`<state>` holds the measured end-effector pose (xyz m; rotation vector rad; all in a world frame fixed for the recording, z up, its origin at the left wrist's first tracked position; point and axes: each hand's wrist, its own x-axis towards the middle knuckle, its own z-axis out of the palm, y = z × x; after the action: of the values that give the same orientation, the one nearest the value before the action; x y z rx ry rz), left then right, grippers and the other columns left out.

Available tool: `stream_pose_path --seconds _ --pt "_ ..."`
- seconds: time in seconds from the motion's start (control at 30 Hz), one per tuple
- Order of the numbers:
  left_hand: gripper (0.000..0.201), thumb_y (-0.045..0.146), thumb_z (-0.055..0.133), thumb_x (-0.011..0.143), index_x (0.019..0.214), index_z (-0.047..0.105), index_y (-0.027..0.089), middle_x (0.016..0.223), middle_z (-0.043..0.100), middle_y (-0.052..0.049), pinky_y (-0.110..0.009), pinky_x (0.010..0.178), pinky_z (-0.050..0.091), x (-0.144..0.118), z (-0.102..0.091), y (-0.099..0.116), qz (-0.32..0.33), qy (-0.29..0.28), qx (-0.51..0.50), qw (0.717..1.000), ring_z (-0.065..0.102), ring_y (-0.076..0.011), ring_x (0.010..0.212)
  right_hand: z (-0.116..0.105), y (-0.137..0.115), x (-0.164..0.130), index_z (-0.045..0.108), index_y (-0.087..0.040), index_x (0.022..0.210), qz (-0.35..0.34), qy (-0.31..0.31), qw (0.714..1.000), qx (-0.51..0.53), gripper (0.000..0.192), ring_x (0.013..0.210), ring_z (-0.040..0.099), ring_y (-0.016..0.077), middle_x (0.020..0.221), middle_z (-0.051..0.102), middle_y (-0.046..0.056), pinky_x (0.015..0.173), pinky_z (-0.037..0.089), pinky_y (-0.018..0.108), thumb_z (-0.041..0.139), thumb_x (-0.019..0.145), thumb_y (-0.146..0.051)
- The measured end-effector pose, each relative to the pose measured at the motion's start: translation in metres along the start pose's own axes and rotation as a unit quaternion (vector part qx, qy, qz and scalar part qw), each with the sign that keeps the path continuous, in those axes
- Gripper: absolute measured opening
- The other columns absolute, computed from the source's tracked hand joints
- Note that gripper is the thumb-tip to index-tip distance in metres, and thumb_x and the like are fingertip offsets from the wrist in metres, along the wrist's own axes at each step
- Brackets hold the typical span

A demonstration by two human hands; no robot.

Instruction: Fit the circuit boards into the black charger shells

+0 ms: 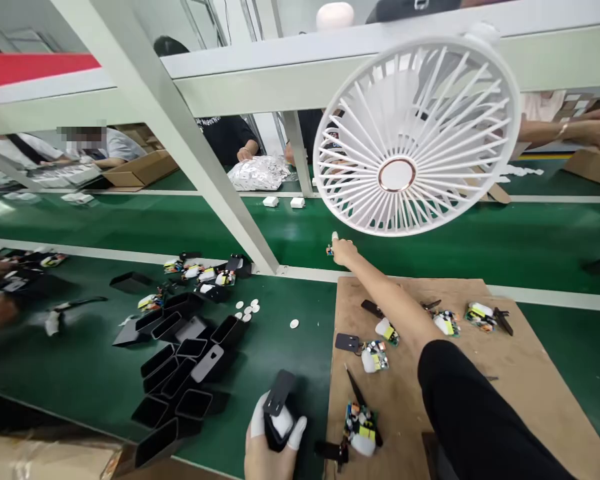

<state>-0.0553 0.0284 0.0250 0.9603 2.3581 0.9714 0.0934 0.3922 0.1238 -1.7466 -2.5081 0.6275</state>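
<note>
The left hand (273, 437) is low in the view, just left of the brown work board (525, 380). It is closed around a black plastic housing (279, 408), and its fingertips wear white finger cots. The right hand (344, 251) is stretched far forward, past the far edge of the board, onto the green conveyor belt (430, 240). Its fingers pinch a small circuit board (329, 251), which lies at the near edge of the belt, under the white fan (415, 133) that hangs from the frame. So the two hands are well apart.

On the work board lie several more circuit boards (376, 357) with white and yellow parts, and black tweezers (363, 403) near the closest one. On the green table left of the board stands a heap of empty black housings (185, 373), with some small white discs (247, 309) behind it. Further on the belt are two white adapters (283, 201) and a silver bag (257, 173). Other people work at the far side and at the left edge.
</note>
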Motion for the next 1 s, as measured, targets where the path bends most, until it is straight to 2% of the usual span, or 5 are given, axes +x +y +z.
stream_pose_path --seconds 0.23,0.4,0.6,0.77,1.0 --pt "0.075 0.055 0.069 0.068 0.131 0.052 0.017 0.124 0.064 -0.017 -0.053 0.103 0.048 0.003 -0.006 0.003 0.033 -0.038 -0.015 0.999 0.059 -0.0388 0.122 -0.013 0.028 -0.098 0.062 -0.017 0.119 -0.034 -0.049 0.998 -0.019 0.03 0.108 0.064 0.0249 0.122 0.064 0.01 0.094 0.054 0.047 0.065 0.094 -0.032" --pt "0.075 0.045 0.076 0.064 0.13 0.054 0.017 0.119 0.065 -0.015 -0.053 0.106 0.046 -0.004 -0.008 0.006 0.079 -0.056 -0.075 0.992 0.059 -0.0357 0.12 0.013 0.015 -0.208 0.061 -0.01 0.126 -0.105 0.001 0.992 0.069 0.041 0.138 0.04 0.0415 0.139 0.055 0.024 0.115 0.025 0.064 0.065 0.09 -0.026" --pt "0.075 0.043 0.079 0.064 0.131 0.055 0.019 0.125 0.062 -0.015 -0.053 0.103 0.047 -0.038 -0.028 0.03 0.17 -0.069 -0.101 0.978 0.057 -0.0345 0.121 0.083 -0.024 -0.303 0.036 -0.018 0.149 -0.145 0.007 0.939 0.313 0.058 0.116 0.065 0.025 0.138 0.058 0.018 0.09 0.057 0.043 0.05 0.094 -0.032" --pt "0.067 0.037 0.074 0.07 0.132 0.055 0.02 0.127 0.063 -0.013 -0.047 0.102 0.049 -0.043 -0.044 0.034 0.278 -0.162 -0.096 0.942 0.061 -0.0311 0.118 0.111 -0.046 -0.306 0.045 -0.021 0.143 -0.168 0.003 0.879 0.445 0.061 0.128 0.056 0.0226 0.145 0.054 0.013 0.101 0.05 0.038 0.062 0.085 -0.029" --pt "0.065 0.028 0.055 0.085 0.145 0.035 0.013 0.135 0.06 -0.018 -0.043 0.105 0.05 -0.009 -0.035 -0.021 0.316 -0.139 -0.045 0.937 0.061 -0.0271 0.122 0.123 -0.082 -0.255 0.069 -0.018 0.086 -0.088 -0.089 0.841 0.526 0.002 0.07 0.064 0.0163 0.069 0.065 -0.002 0.08 0.054 0.035 0.07 0.084 -0.018"
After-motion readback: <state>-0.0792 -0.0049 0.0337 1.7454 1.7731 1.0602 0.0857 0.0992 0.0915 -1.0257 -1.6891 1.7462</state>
